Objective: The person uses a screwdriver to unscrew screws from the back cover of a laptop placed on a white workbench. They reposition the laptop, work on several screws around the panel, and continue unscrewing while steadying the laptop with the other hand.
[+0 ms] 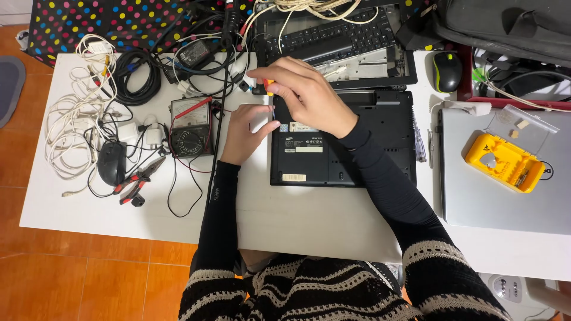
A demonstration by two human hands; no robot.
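Note:
A black laptop [363, 156] lies upside down on the white table [309, 223] in front of me. My right hand [303, 95] is closed around a small screwdriver with an orange handle [269, 87], its tip pointing down at the laptop's upper left corner. My left hand [245, 134] rests beside that corner, fingers touching the laptop's left edge and holding nothing. Both arms wear black sleeves under a striped knit top.
A dismantled keyboard frame [339, 38] lies behind the laptop. Left: an analog multimeter [191, 126], cable bundles [137, 77], a black mouse [111, 161], red-handled pliers [138, 181]. Right: a silver laptop [499, 190] bearing a yellow bit case [502, 161], another mouse [447, 70], a black bag [505, 27].

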